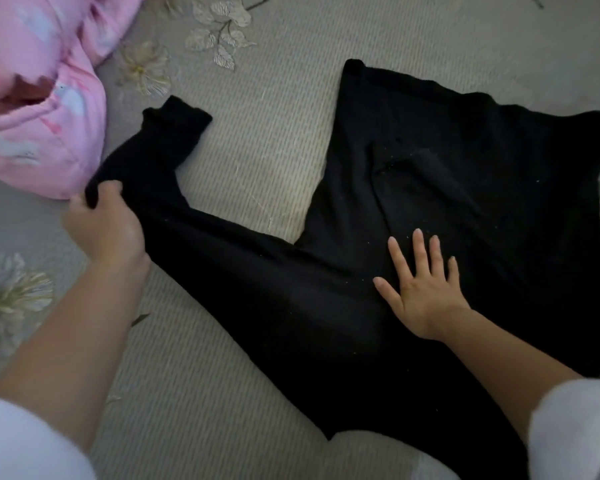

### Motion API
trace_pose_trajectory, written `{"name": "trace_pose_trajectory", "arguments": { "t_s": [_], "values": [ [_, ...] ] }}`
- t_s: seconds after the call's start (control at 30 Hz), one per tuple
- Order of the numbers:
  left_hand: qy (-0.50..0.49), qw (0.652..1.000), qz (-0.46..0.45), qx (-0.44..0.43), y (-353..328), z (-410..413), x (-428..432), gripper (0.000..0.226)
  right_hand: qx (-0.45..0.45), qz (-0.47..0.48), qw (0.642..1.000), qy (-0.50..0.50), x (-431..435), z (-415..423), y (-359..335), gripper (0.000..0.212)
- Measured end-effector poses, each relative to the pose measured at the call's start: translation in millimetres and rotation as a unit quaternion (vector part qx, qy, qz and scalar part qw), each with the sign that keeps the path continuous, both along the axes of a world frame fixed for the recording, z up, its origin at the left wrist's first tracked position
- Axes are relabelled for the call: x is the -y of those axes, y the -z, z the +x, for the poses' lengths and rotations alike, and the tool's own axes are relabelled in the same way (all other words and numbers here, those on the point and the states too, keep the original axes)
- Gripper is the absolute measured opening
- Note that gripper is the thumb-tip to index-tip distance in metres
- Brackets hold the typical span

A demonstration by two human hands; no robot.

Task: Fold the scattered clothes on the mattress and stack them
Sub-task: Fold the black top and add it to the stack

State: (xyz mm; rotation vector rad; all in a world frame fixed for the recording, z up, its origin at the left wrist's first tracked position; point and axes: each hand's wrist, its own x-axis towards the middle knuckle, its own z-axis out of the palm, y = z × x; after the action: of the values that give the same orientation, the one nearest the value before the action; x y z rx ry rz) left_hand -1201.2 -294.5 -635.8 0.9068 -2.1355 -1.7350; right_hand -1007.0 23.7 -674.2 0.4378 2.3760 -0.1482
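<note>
From the head camera, a black sweater (430, 168) lies spread out flat on the mattress (257, 133). It looks soft and a bit fuzzy, with tiny pale specks on it. One long sleeve (222, 244) stretches out to the left, and its cuff (177, 116) is thick and folded. The mattress cover is grey-green with small bumpy lines and pale flower prints (11, 296). A puffy pink cloth (39, 98) with white patches sits at the top left, just beside the sleeve.

The left hand (108, 230) curls its fingers tight round a bunch of the sleeve, below the cuff. The right hand (420, 289) lies flat on the middle of the sweater, fingers straight and spread wide, holding nothing.
</note>
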Motion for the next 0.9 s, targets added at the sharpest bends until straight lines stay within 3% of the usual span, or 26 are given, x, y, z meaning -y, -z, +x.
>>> {"name": "trace_pose_trajectory", "arguments": {
  "t_s": [0.1,0.17,0.27,0.37,0.43,0.5,0.57,0.63,0.7,0.8,0.9],
  "values": [
    [0.070,0.991,-0.080,-0.084,-23,19,-31,0.017,0.008,-0.013,1.000,0.001,0,-2,-4,0.070],
    [0.157,0.964,-0.165,-0.137,-37,36,-64,0.015,0.009,-0.028,1.000,0.004,-3,-4,-8,0.074],
    [0.319,0.897,-0.233,-0.200,-54,68,-114,0.017,-0.022,-0.087,0.995,0.036,-9,-5,-16,0.076],
    [0.498,0.787,-0.263,-0.252,-48,98,-161,0.028,-0.166,-0.184,0.959,0.134,-20,12,-20,0.059],
    [0.627,0.690,-0.289,-0.219,-28,123,-183,0.027,-0.288,-0.191,0.912,0.219,-25,33,-18,0.042],
    [0.725,0.607,-0.317,-0.072,-5,160,-195,0.025,-0.338,-0.169,0.874,0.306,-32,56,-18,0.035],
    [0.756,0.554,-0.345,0.047,14,191,-190,0.049,-0.341,-0.171,0.852,0.359,-40,69,-20,0.033],
    [0.737,0.552,-0.388,0.046,26,210,-177,0.064,-0.352,-0.185,0.846,0.355,-45,69,-22,0.033],
    [0.697,0.577,-0.426,0.003,31,216,-161,0.066,-0.377,-0.198,0.852,0.306,-45,60,-25,0.035],
    [0.639,0.612,-0.466,0.014,31,217,-142,0.066,-0.393,-0.196,0.885,0.153,-31,41,-27,0.049],
    [0.560,0.667,-0.489,0.044,29,215,-128,0.067,-0.362,-0.116,0.924,0.026,-10,21,-19,0.071]
  ]
}}
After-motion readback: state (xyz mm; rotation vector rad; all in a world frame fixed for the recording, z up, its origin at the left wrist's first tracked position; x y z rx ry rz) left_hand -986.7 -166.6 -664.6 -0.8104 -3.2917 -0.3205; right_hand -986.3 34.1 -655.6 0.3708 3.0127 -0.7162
